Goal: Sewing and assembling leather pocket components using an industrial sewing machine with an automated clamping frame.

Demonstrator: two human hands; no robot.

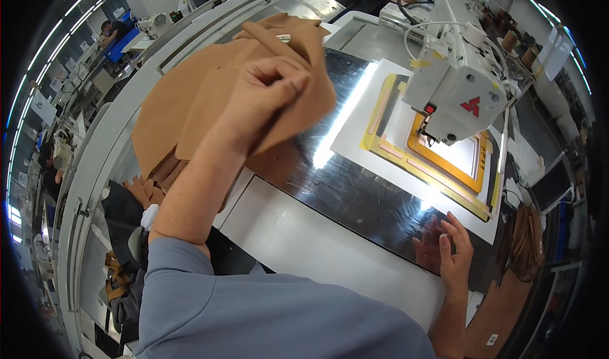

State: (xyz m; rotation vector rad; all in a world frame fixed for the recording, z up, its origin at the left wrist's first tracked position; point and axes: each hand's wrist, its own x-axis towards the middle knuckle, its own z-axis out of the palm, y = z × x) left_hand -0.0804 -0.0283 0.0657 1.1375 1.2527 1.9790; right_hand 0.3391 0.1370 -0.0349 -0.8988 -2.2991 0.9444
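My left hand (269, 96) is closed in a pinch on a brown leather-like panel (311, 99), which hangs curled from the fingers beyond and below the fist. Beneath it, at the left, lies a pile of large flat brown panels (171, 115). My right hand (457, 257) hovers at the front edge of the shiny metal plate (304, 181), fingers apart and holding nothing; its reflection shows in the metal. Beyond that hand, a white sheet with a yellow-taped frame (415, 170) lies under the head of a white sewing machine (453, 80). An orange clamp frame (444, 162) sits beneath the needle area.
More brown pieces (526, 238) hang at the right, and a brown panel (501, 314) lies low on that side. Dark cloth and straps (120, 257) are at the lower left. A rail (95, 162) runs along the left. Other people (114, 32) work at machines farther off.
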